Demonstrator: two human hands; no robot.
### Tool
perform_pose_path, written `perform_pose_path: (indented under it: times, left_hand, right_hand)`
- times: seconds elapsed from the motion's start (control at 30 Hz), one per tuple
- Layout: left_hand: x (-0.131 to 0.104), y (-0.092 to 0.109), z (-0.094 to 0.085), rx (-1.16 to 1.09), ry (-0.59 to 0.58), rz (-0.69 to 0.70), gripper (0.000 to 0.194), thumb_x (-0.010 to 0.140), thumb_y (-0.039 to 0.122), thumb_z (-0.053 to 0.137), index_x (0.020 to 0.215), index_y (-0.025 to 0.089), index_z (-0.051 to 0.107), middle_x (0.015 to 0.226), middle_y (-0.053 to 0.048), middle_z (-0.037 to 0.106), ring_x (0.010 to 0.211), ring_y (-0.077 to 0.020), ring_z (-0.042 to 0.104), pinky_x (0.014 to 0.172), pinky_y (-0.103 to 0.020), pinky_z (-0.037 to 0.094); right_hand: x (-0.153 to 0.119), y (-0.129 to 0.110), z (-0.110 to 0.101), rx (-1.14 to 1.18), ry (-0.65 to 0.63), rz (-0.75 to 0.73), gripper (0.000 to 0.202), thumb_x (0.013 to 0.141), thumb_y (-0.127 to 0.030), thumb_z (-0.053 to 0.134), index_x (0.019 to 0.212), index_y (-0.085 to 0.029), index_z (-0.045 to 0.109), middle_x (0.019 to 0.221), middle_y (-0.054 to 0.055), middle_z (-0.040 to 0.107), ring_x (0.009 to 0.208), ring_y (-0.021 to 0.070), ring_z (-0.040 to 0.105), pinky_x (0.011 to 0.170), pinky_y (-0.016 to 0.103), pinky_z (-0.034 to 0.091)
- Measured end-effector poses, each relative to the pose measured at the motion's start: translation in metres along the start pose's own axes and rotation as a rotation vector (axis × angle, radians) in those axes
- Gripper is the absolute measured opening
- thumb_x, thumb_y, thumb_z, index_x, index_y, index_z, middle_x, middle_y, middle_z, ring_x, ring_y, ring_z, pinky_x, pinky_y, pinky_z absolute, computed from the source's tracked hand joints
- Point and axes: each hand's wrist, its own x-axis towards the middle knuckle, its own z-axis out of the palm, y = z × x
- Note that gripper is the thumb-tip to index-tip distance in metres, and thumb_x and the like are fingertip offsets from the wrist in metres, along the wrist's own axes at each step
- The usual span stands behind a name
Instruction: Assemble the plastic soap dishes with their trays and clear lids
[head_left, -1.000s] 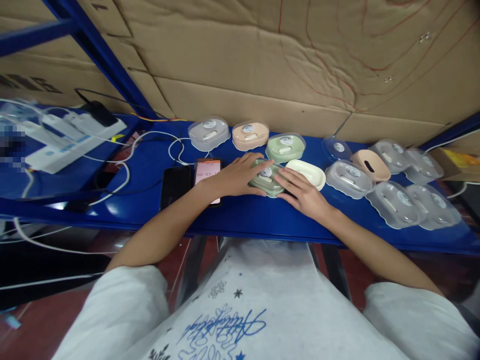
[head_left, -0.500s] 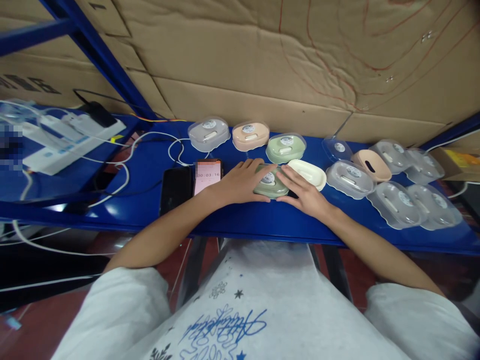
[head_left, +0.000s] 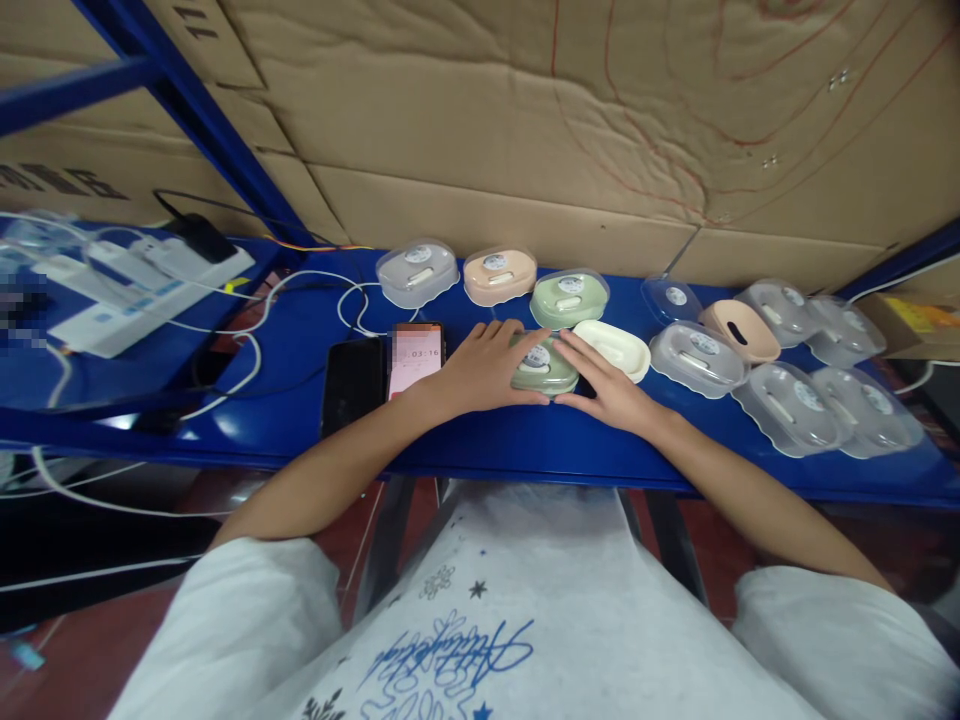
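Both hands hold a green box with a clear lid [head_left: 546, 368] between them on the blue table. My left hand [head_left: 487, 372] grips its left side, and my right hand [head_left: 604, 384] grips its right side. Just behind my right hand lies a cream tray [head_left: 619, 350]. Another lidded green box [head_left: 570, 298] stands behind the held one. To its left are a lidded peach box [head_left: 499, 275] and a lidded grey box [head_left: 418, 273].
Several lidded grey boxes [head_left: 699, 358] stand at the right, beside an uncovered peach part [head_left: 741, 331] and a clear lid [head_left: 672, 298]. Left of my hands lie a phone with a lit timer [head_left: 415, 350] and a dark phone [head_left: 352, 385]. White cables and a power strip [head_left: 150, 300] are further left.
The view has shifted slightly. My hands stay around the green box, with almost no movement.
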Motion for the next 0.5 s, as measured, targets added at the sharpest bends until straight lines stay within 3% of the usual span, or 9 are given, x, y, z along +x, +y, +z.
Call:
perform_pose_path:
  times: [0.13,0.3,0.5]
  left_hand:
    - [-0.0011,0.0019,-0.0001,0.003,0.004,-0.001,0.098,0.091,0.073,0.073,0.167,0.022,0.039,0.155,-0.02,0.051,0.137,-0.0407,0.054,0.116,-0.053,0.04]
    - [-0.0022,0.0035,0.0018,-0.006,0.008,-0.004,0.101,0.088,0.075,0.075,0.167,0.021,0.04,0.153,-0.022,0.052,0.135,-0.0425,0.055,0.115,-0.055,0.041]
    - [-0.0013,-0.0002,0.0014,-0.026,-0.015,-0.035,0.101,0.088,0.076,0.073,0.168,0.025,0.037,0.153,-0.021,0.051,0.134,-0.0439,0.054,0.11,-0.055,0.043]
  right_hand:
    - [-0.0011,0.0021,-0.0016,-0.031,-0.006,-0.02,0.093,0.102,-0.051,0.067,0.175,-0.038,0.011,0.182,0.002,0.017,0.165,0.0305,0.028,0.136,0.052,0.027]
    - [-0.0014,0.0063,-0.0051,-0.059,0.009,-0.063,0.091,0.101,-0.048,0.071,0.174,-0.04,0.017,0.179,0.003,0.027,0.161,0.0307,0.037,0.135,0.052,0.031]
    - [0.004,-0.002,-0.0016,-0.143,-0.007,-0.029,0.084,0.104,-0.048,0.065,0.175,-0.032,0.022,0.178,0.011,0.03,0.161,0.0323,0.038,0.132,0.056,0.036]
